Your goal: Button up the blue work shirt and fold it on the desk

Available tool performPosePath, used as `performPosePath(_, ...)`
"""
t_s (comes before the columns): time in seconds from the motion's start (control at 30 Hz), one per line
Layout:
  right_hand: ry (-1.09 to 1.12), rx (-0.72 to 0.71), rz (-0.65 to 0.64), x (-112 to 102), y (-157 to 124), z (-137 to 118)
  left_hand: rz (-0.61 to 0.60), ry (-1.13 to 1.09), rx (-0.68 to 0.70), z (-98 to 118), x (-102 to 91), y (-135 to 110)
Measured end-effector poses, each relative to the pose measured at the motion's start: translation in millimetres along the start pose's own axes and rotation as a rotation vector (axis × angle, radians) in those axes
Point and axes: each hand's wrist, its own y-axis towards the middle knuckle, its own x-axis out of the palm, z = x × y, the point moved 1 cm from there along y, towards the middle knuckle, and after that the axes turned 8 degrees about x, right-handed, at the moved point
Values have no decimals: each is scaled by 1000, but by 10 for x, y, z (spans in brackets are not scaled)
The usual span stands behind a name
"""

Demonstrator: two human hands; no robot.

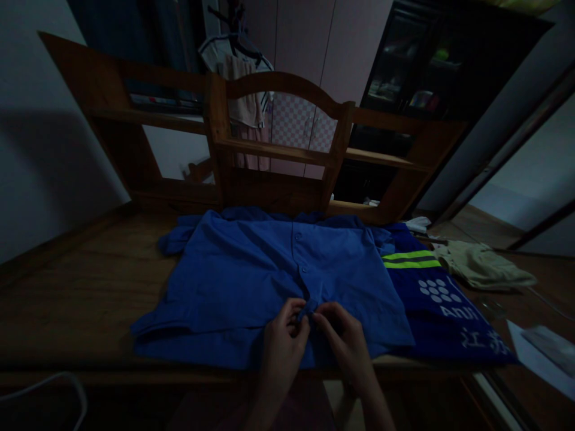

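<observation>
A blue buttoned shirt lies spread over the wooden desk, its button placket running down the middle toward me. Two fastened-looking buttons show higher on the placket. Near the lower hem, my left hand pinches the placket edge between thumb and fingers. Close beside it on the right, my right hand is closed on the same gathered bit of cloth, fingertips almost meeting the left ones. Whatever button lies between the fingertips is hidden.
Right of the shirt lies a darker blue garment with a yellow-green stripe and white print. Beyond it are a pale cloth and white paper. A wooden shelf frame rises along the desk's back. A white cable curves at front left.
</observation>
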Motion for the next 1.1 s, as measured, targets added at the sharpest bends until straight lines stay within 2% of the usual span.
performPosePath(0.3,49,29,53,10,4,37,15,-12,-45,-19,29,-5)
performPosePath(0.6,0,15,59,-26,2,27,4,-68,-81,-66,26,-19)
performPosePath(0.73,-3,11,55,-38,5,34,4,-4,-72,-65,34,-10)
performPosePath(0.9,-25,-5,90,29,19,62,35,126,16,-33,93,-41)
performPosePath(1.0,-15,0,124,-37,-24,13,133,107,70,87,-50,-107)
performPosePath(1.1,-134,-38,214,-366,-134,-65,350,288,299,325,-510,-148)
